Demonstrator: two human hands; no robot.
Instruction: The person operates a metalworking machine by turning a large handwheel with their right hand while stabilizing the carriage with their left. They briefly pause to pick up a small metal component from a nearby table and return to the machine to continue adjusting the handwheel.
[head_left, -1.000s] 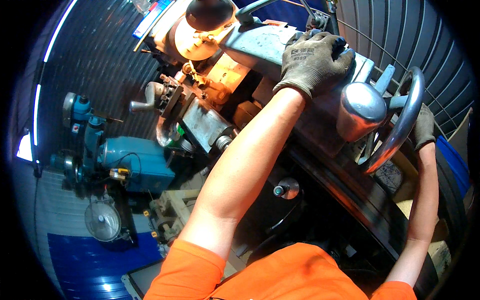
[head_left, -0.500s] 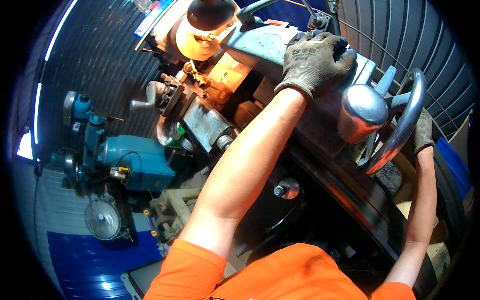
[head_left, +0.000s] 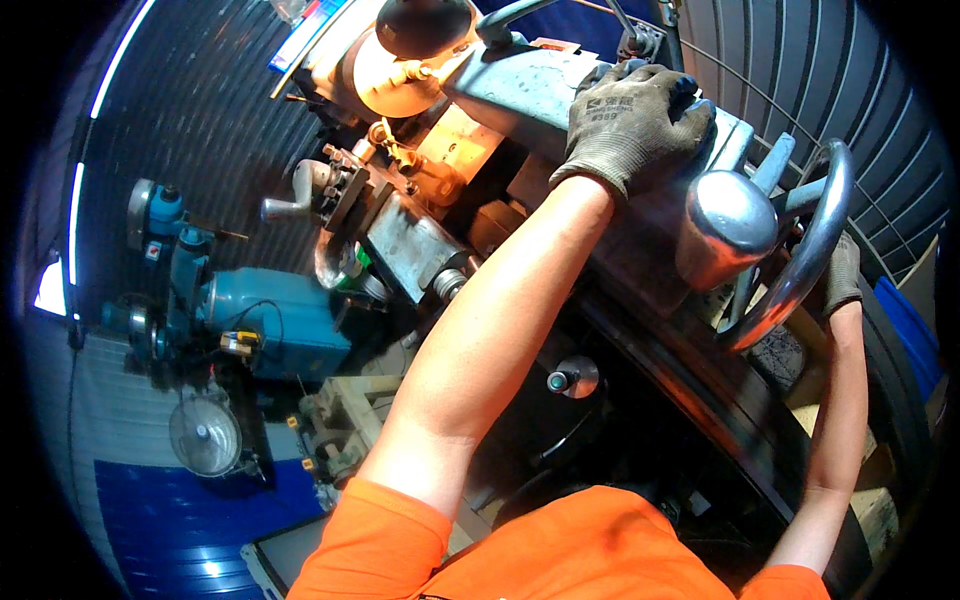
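Note:
My left hand (head_left: 635,115), in a grey-brown work glove, rests on top of the pale blue tailstock (head_left: 525,85) of a lathe. Its fingers curl over the tailstock's far side, near a lever clamp. At the right, my gloved right hand (head_left: 843,270) is partly behind the shiny metal handwheel (head_left: 835,220). The wheel's rim and shadow hide its fingers, so I cannot make out whether it grips anything. Between the two hands a polished, rounded metal handle (head_left: 730,220) juts toward me from the wheel.
The dark lathe bed (head_left: 690,390) runs diagonally below my hands. Left of my forearm is the tool slide with a crank handle (head_left: 290,205), under a lit lamp (head_left: 400,75). A teal machine (head_left: 270,320) and a round fan (head_left: 205,435) stand farther left.
My right hand has shifted slightly down behind the handwheel. My left hand stays at nearly the same spot on the tailstock.

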